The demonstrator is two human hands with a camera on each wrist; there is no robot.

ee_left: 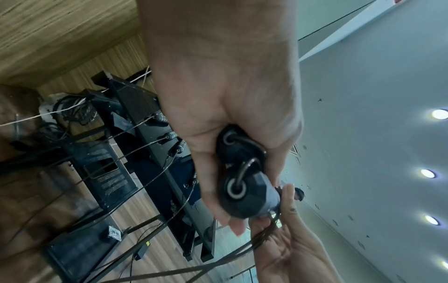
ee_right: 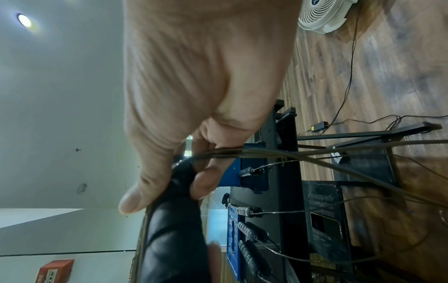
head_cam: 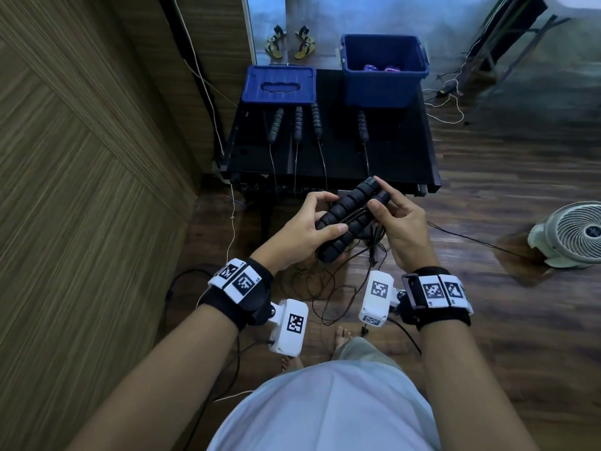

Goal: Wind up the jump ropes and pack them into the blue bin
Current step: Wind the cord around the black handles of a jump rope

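Note:
My left hand (head_cam: 312, 227) grips two black ribbed jump-rope handles (head_cam: 349, 219) held side by side in front of the black table (head_cam: 406, 157). My right hand (head_cam: 395, 219) pinches the far end of the handles together with thin cable. Loose cable (head_cam: 325, 288) hangs from the handles to the floor. In the left wrist view the handle ends (ee_left: 238, 176) show cable running out of them. The open blue bin (head_cam: 383, 70) stands at the table's far right with purple items inside. Several more handles (head_cam: 297, 123) lie on the table, their cables hanging over its front edge.
A blue lid (head_cam: 281, 84) lies at the table's far left. A wood-panelled wall (head_cam: 81, 157) runs along the left. A white fan (head_cam: 575, 232) sits on the floor at right. Sandals (head_cam: 289, 42) and loose cords (head_cam: 448, 99) lie beyond the table.

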